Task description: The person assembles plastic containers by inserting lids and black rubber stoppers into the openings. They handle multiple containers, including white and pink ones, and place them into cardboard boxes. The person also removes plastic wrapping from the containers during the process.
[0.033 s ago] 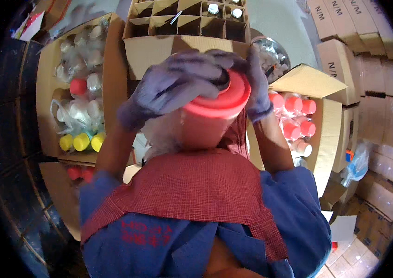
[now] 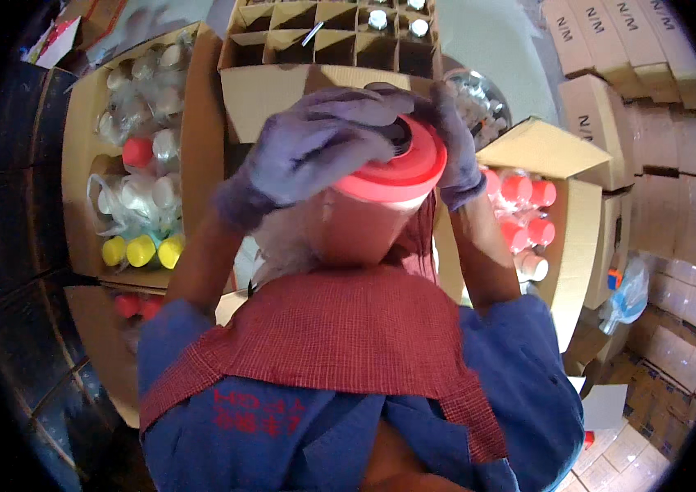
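Right under my face, close to my chest, I hold a large jar (image 2: 373,225) with a pinkish translucent body and a red lid (image 2: 401,168) on top. My left hand (image 2: 315,148), in a purple glove, lies curled over the lid from the left, fingers bent across the top and gripping its rim. My right hand (image 2: 450,139), gloved the same, is closed against the lid's right edge, fingers wrapped up over the far side. Both hands touch the lid; I cannot tell how tightly either one presses.

Beyond the jar, at the top edge, stands an open cardboard box with dividers (image 2: 332,41); a few small white-capped bottles (image 2: 397,20) sit in its far cells, and the near cells look empty. To my left an open carton (image 2: 77,164) holds clear bottles in plastic wrap (image 2: 143,98), one red cap (image 2: 138,152) among them, and three yellow caps (image 2: 141,250) in a row at its near edge. To my right another open carton (image 2: 569,238) holds bottles with red and pink caps (image 2: 524,209), its flap raised toward me. Behind it, just past my right hand, sits a round metal bowl (image 2: 479,94). Stacked closed cartons (image 2: 651,98) fill the far right side. A red checked cloth (image 2: 323,336) hangs over my blue top (image 2: 282,443).
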`<act>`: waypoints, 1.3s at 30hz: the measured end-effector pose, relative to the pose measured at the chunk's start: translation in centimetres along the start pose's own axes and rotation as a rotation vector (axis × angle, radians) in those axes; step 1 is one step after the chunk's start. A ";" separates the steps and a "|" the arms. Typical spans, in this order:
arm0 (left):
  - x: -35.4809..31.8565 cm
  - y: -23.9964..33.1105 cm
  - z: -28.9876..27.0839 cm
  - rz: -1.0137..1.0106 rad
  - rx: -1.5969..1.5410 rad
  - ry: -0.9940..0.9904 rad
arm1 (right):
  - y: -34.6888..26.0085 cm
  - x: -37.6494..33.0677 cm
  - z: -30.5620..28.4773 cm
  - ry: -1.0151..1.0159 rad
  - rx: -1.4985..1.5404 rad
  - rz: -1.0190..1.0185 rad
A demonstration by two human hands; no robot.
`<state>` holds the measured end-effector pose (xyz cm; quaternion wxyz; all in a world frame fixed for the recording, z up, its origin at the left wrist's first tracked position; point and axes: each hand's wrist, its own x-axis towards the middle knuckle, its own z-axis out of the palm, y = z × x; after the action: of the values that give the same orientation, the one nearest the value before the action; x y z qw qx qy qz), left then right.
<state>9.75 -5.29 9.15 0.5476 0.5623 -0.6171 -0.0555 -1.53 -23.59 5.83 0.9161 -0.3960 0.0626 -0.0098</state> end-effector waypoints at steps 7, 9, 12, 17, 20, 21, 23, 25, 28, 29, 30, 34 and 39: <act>2.4 6.6 8.3 -0.013 0.788 -0.077 | -3.6 6.4 -0.8 -0.418 -0.523 0.218; 2.2 6.2 8.9 -0.055 0.794 -0.076 | -3.1 7.5 -0.7 -0.462 -0.485 0.272; 1.3 4.8 7.3 -0.019 0.586 -0.108 | -2.7 7.4 -2.5 -0.366 -0.808 0.241; 0.2 1.1 2.8 0.217 0.107 -0.010 | -2.8 3.1 -0.9 0.000 -0.788 0.177; 0.8 -1.1 1.5 0.183 -0.023 -0.036 | -3.3 4.8 -1.2 -0.057 -0.710 0.210; 0.7 -2.3 0.7 0.131 -0.060 -0.066 | -3.5 5.4 -2.3 -0.065 -0.863 0.256; 0.4 -6.8 -1.1 -0.187 -0.298 0.091 | -3.0 6.1 -2.9 -0.060 -0.682 0.273; 0.3 -15.2 -2.7 -0.460 -0.319 0.362 | -2.4 6.3 -2.3 -0.015 -0.444 0.271; -0.5 -28.5 -4.5 -0.920 0.080 0.349 | -0.7 8.7 -2.4 -0.103 -0.134 0.144; -1.2 -32.4 -4.3 -0.993 0.131 0.296 | -0.5 9.2 -2.2 -0.032 -0.161 0.140; -2.0 -36.0 -3.8 -1.073 0.182 0.246 | -1.8 9.9 -0.8 0.090 -0.296 0.235; -3.4 -47.4 0.9 -1.213 0.378 0.204 | -1.7 11.1 -2.0 0.182 -0.293 0.204; -1.2 -43.0 1.2 -0.936 0.312 0.322 | -1.0 10.9 -7.6 0.495 -0.369 0.134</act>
<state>35.81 -20.55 -21.43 0.4615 0.8546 -0.2084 -0.1146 8.39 -30.47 0.24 0.7842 -0.5363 0.3101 -0.0339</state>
